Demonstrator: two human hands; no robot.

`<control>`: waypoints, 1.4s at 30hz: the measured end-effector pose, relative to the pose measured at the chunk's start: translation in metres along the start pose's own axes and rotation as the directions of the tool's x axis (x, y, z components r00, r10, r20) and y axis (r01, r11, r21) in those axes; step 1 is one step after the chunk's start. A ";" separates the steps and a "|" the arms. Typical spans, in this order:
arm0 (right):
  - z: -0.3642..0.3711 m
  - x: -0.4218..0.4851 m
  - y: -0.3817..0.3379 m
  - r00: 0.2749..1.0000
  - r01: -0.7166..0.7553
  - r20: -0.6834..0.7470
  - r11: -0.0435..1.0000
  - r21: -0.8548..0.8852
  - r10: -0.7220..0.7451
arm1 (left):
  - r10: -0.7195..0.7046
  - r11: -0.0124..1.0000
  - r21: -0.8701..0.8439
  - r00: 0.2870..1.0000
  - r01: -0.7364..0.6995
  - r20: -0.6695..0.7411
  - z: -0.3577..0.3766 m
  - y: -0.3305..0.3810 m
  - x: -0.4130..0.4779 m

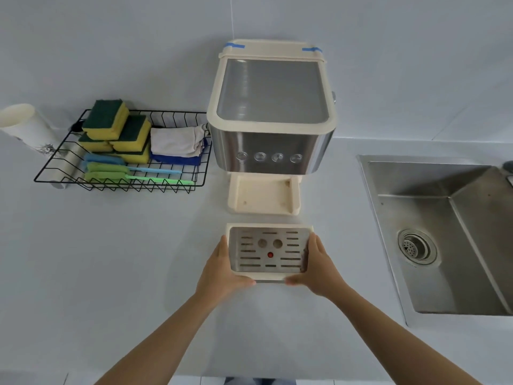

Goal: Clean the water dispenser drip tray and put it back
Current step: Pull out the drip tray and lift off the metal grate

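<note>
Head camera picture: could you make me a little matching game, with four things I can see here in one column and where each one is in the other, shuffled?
Things:
1. drip tray
2. sponges
3. sink
4. water dispenser

Places:
a. in the wire basket
b. sunk into the counter, far right
c. at the back, its tray slot bare
d. held between the left hand and right hand

Pairs: 1-d, 2-a, 3-b, 4-c.

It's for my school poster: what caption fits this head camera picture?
Left hand and right hand hold the drip tray in front of the water dispenser, beside the sink.
</note>
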State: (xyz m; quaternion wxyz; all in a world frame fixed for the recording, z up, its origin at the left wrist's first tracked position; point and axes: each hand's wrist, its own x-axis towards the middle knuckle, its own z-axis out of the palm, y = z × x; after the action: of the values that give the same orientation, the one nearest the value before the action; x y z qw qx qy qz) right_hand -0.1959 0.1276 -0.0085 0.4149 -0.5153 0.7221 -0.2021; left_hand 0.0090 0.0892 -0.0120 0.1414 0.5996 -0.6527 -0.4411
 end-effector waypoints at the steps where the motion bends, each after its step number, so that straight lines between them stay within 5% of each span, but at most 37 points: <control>1: 0.002 -0.008 0.003 1.000 -0.004 0.006 1.000 0.001 0.004 | -0.002 1.000 0.006 1.000 0.002 0.006 0.003 -0.001 -0.007; 21: 0.028 -0.091 0.021 0.999 0.034 -0.003 0.998 -0.043 -0.035 | -0.044 0.985 0.171 0.998 0.036 0.042 0.029 -0.022 -0.082; 27: 0.024 -0.090 0.027 0.995 0.088 0.061 0.981 -0.172 -0.079 | -0.075 0.966 0.254 0.991 0.045 0.108 0.025 -0.023 -0.080; 33: 0.007 -0.082 0.010 0.975 0.207 0.174 0.865 -0.456 -0.142 | 0.129 0.862 0.471 0.980 -0.186 0.149 0.011 -0.008 -0.074; 37: 0.008 -0.076 0.002 0.931 0.345 0.307 0.752 -0.561 -0.198 | 0.142 0.755 0.571 0.930 -0.323 0.338 0.013 0.006 -0.071; 42: 0.008 -0.071 -0.001 0.904 0.404 0.384 0.667 -0.626 -0.188 | 0.139 0.718 0.597 0.914 -0.358 0.381 0.021 0.009 -0.065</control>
State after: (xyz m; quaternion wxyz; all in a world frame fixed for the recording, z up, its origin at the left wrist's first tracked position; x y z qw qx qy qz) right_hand -0.1795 0.1928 0.0151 0.2531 -0.7672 0.5818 0.0940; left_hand 0.0031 0.1556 0.0051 -0.1229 0.4395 -0.8543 -0.2490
